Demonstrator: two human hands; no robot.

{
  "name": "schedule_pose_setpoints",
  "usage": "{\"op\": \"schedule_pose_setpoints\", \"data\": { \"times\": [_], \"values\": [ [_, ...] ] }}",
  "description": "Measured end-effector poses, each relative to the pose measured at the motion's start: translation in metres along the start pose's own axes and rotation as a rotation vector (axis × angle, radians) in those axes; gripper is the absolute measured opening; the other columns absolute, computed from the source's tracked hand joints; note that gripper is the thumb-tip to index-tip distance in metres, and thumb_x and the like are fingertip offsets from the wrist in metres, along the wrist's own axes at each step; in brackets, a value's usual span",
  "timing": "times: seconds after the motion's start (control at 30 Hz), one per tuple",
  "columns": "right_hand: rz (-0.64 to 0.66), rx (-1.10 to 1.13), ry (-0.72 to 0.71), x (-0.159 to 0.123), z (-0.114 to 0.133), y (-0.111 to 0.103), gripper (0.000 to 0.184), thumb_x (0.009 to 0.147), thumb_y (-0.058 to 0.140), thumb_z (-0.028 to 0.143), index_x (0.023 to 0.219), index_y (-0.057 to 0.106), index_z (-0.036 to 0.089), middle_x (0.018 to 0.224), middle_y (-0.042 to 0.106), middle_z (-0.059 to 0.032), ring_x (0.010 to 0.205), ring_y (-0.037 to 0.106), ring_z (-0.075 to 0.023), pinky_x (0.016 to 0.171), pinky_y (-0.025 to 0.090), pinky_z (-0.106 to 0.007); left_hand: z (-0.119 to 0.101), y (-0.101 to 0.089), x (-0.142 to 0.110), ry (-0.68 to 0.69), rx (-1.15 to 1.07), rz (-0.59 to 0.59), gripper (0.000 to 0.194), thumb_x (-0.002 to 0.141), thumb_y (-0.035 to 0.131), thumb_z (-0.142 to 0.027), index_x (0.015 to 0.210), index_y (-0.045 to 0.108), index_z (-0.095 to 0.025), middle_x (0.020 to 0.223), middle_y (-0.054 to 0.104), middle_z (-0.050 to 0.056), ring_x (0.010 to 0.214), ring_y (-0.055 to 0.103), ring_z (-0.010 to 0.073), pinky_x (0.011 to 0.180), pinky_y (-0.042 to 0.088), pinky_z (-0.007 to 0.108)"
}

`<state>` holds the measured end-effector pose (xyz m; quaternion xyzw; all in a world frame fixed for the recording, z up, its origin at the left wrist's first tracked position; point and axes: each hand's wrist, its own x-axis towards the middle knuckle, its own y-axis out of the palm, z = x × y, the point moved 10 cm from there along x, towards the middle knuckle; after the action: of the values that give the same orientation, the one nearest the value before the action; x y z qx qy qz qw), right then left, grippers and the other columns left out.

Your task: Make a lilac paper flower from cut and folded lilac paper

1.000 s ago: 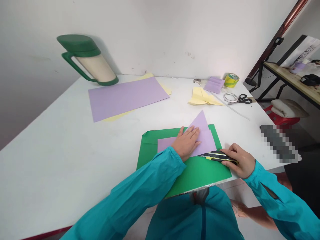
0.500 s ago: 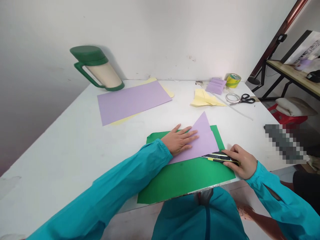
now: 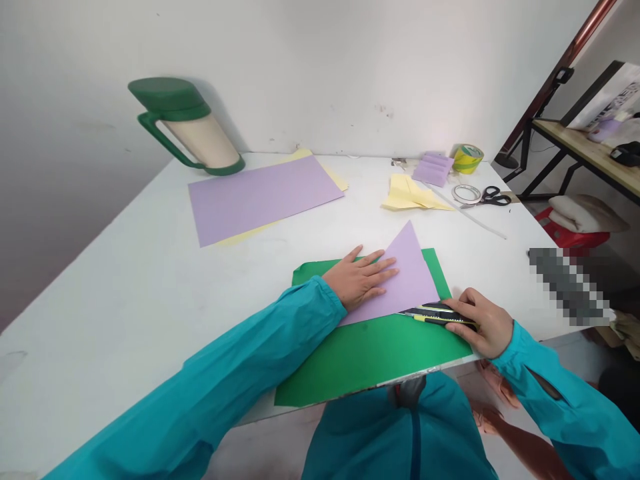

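Note:
My left hand (image 3: 361, 277) lies flat with fingers spread on a folded purple paper (image 3: 409, 270), which has a pointed corner facing away from me. Under that paper is a green sheet (image 3: 360, 363) at the table's front edge. In my right hand (image 3: 484, 323) is a black and yellow utility knife (image 3: 435, 313), held low. Its blade end meets the near edge of the purple paper; whether the blade is inside the fold I cannot tell.
A green and cream thermos jug (image 3: 197, 133) stands at the back left by a large purple sheet (image 3: 265, 193) over yellow paper. At the back right are a folded yellow paper (image 3: 413, 195), folded purple paper (image 3: 433, 169), tape rolls (image 3: 467, 160) and scissors (image 3: 490, 197).
My left hand has slid left across the purple paper, off its near edge, and its fingers have spread. My right hand keeps the utility knife at nearly the same spot.

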<state>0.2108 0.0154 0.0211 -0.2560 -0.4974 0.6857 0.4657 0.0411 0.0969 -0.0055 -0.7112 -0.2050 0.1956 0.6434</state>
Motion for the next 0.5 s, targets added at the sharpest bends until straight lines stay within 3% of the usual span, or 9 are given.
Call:
{"op": "schedule_pose_setpoints", "data": {
  "times": [0.5],
  "values": [
    [-0.005,-0.048,-0.015,0.006,0.014,0.005,0.044,0.091,0.041,0.047,0.121,0.058,0.019,0.088,0.051,-0.0085,0.075,0.056,-0.0189,0.064,0.05,-0.032,-0.001,-0.003,0.0,-0.009,-0.001,-0.014,0.047,0.096,0.031,-0.044,0.141,0.031,-0.035,0.151,0.03,-0.001,0.141,0.02,0.023,0.112,0.006,0.052]
  ]
}}
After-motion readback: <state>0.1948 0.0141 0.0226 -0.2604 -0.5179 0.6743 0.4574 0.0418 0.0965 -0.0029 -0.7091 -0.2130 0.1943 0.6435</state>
